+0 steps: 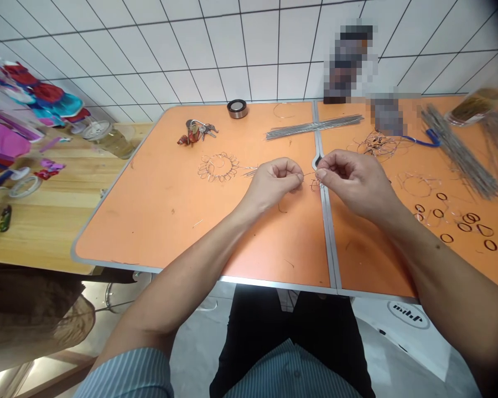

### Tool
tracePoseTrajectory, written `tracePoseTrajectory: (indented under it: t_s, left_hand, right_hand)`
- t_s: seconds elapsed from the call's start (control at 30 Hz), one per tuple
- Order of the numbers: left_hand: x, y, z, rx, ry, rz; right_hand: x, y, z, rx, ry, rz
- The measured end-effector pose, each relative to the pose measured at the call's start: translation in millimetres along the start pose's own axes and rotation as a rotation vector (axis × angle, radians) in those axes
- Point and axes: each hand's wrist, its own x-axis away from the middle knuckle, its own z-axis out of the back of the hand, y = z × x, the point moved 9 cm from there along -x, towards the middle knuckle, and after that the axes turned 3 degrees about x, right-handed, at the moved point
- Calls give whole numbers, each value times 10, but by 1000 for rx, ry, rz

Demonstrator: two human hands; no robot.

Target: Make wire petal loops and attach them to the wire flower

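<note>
Above the middle of the orange table, my left hand (269,185) and my right hand (352,179) face each other a short gap apart. A very thin wire (309,174) spans that gap, its ends pinched between thumb and fingers on both sides. Just left of my left hand lies a wire ring with looped petals (202,176), and a few straight wire ends stick out toward my wrist. Beneath the gap, by the table's metal seam, is a small tangle of wire (315,186). What my curled fingers cover is hidden.
A bundle of straight wires (311,127) lies behind my hands, near a round black-rimmed roll (237,109). Small dark rings (438,213) and a thicker wire bundle (460,155) are on the right. Pliers (207,130) rest at the back left. A wooden table (66,221) adjoins left.
</note>
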Motion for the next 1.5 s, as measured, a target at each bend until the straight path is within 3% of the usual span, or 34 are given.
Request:
tracePoseTrajectory:
  t_s: [0.07, 0.2, 0.33, 0.43, 0.63, 0.8, 1.0, 1.13, 1.23, 1.3, 1.5]
  left_hand:
    - [4, 4, 25, 11, 20, 15]
    - [-3, 78, 92, -133, 68, -69]
    - [-2, 85, 62, -205, 37, -106]
    - [6, 50, 29, -172, 5, -75]
    - [11, -21, 28, -29, 2, 27]
    - [25, -28, 23, -2, 6, 66]
    - [71, -136, -163, 25, -110, 135]
    - [58, -123, -95, -43, -172, 162]
    - [20, 49, 143, -92, -29, 69]
    - [22, 140, 191, -105, 10, 8]
    - [80, 45, -150, -45, -210, -6]
  right_hand:
    - [-2, 10, 0, -12, 21, 3]
    - [-9, 93, -168, 22, -108, -42]
    - [9, 98, -272, 8, -164, -51]
    - [32, 63, -271, -9, -126, -36]
    - [51, 19, -99, -28, 73, 5]
    - [9, 94, -138, -103, 12, -43]
    - [8, 98, 2, -208, 135, -64]
    - [-22, 85, 60, -214, 52, -60]
    - [-38, 79, 111, -154, -30, -49]
    - [-32, 74, 75, -101, -112, -41]
    - [-13, 103, -147, -71, -258, -49]
